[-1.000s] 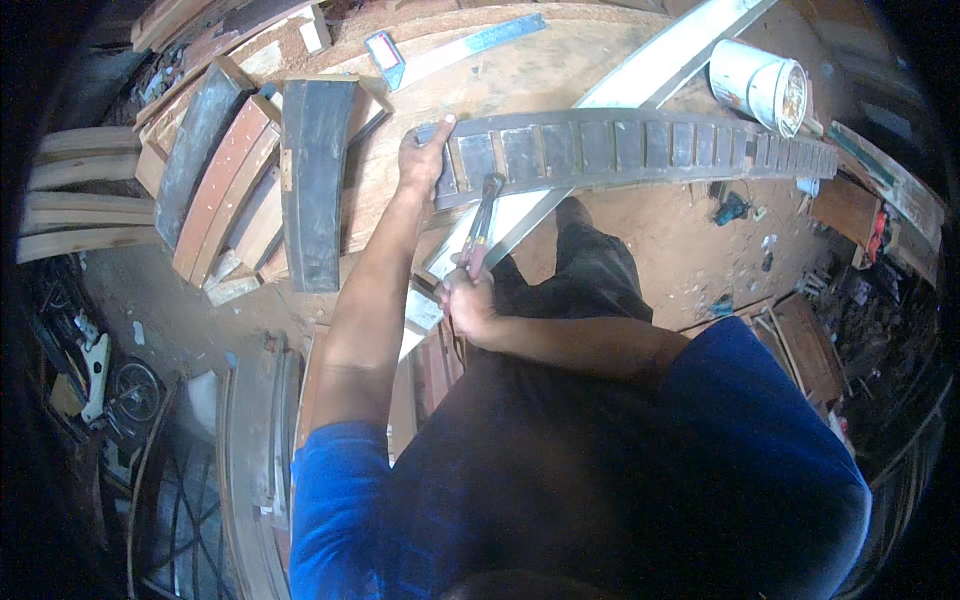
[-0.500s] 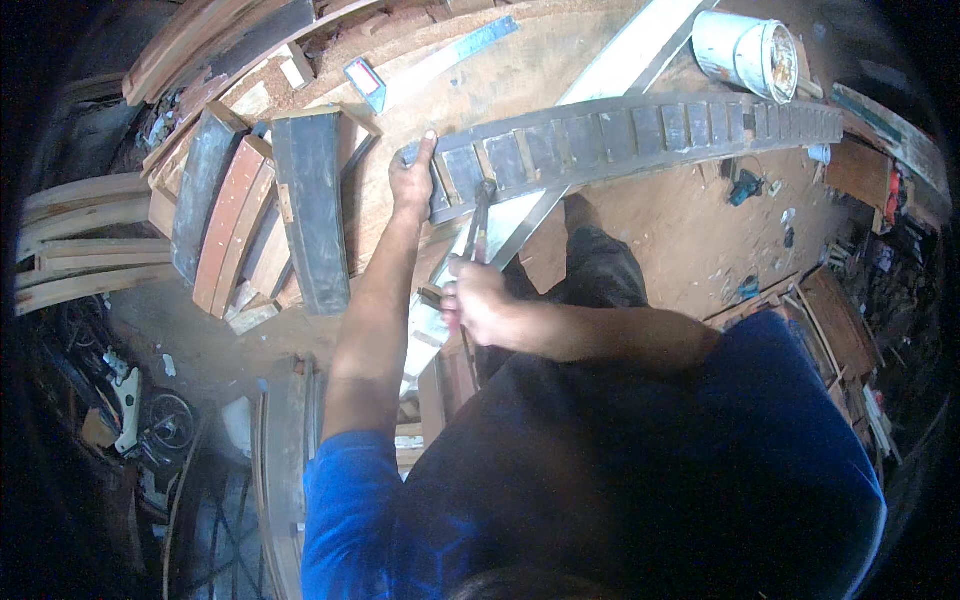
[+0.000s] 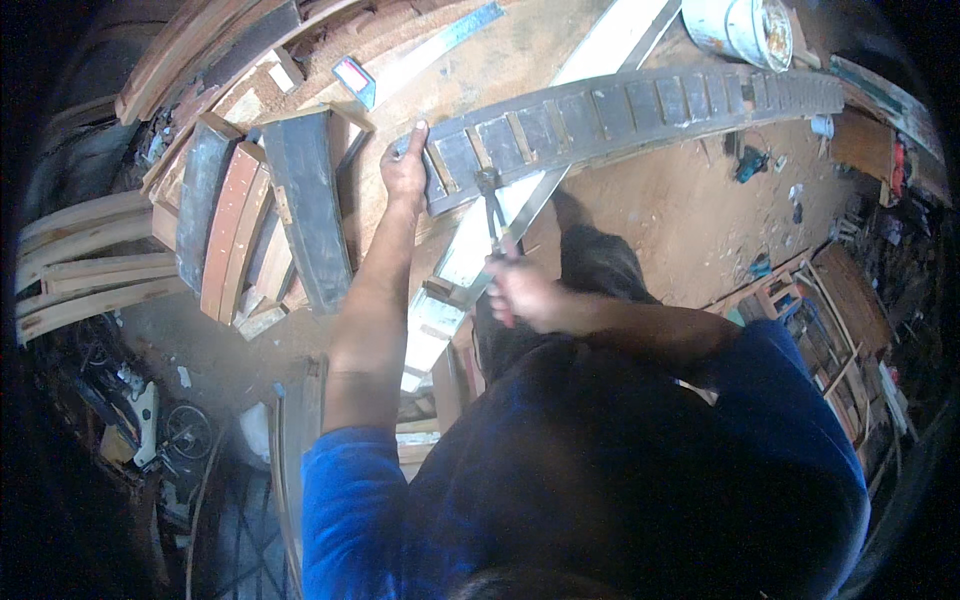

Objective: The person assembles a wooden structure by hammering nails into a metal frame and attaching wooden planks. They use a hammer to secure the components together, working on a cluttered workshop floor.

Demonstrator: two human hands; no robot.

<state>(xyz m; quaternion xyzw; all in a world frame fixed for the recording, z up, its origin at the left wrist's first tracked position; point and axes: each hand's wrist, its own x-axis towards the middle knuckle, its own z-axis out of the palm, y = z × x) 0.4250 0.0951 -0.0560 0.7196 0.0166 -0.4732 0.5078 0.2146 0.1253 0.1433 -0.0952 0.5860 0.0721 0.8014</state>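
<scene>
A long curved wooden piece (image 3: 580, 118), dark grey with a row of crosswise slats or slots, stretches from the middle to the upper right. My left hand (image 3: 404, 174) grips its left end, thumb along the top and the other fingers partly hidden. In my right hand (image 3: 525, 293), closed and slightly blurred, is a tool (image 3: 494, 215) with a dark metal head, slim shaft and reddish grip; its exact kind is unclear. The tool's head is at the near edge of the curved piece, close to the left end. Beneath the piece runs a pale board (image 3: 470, 255), slanting.
Curved wooden blocks (image 3: 302, 205), dark and reddish, lean at left beside stacked curved planks (image 3: 90, 225). A white bucket (image 3: 735, 30) stands at the far right. A blue-edged small box (image 3: 354, 80) lies beyond my left hand. A green tool (image 3: 750, 163) lies on the dirt floor.
My right hand and the tool have shifted slightly right, with the tool's head a little higher in view. My left hand still holds the end of the curved piece. The whole view has shifted somewhat.
</scene>
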